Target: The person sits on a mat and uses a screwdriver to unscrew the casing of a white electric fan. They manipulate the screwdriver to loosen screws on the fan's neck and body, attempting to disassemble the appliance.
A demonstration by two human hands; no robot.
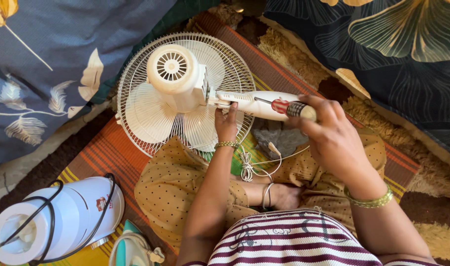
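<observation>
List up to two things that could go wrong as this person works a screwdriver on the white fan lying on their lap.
1. The left hand steadies the white plastic fan right by the red-handled screwdriver tip; a slip could jab it.
2. The fan rests on a lap, so it might shift under pressure from the right hand.

Fan [180,93]: lies across the person's lap, grille toward the far side, stem pointing right.
Left hand [226,123]: under the stem, just beside the motor housing.
Right hand [328,135]: right of the left hand, around the screwdriver [284,106], which lies along the stem.
Cord [252,165]: on the lap, below the stem (its far end probably runs under the right hand).
Jug [62,219]: near left, on the mat [112,148].
Iron [134,249]: just right of the jug, at the near edge.
</observation>
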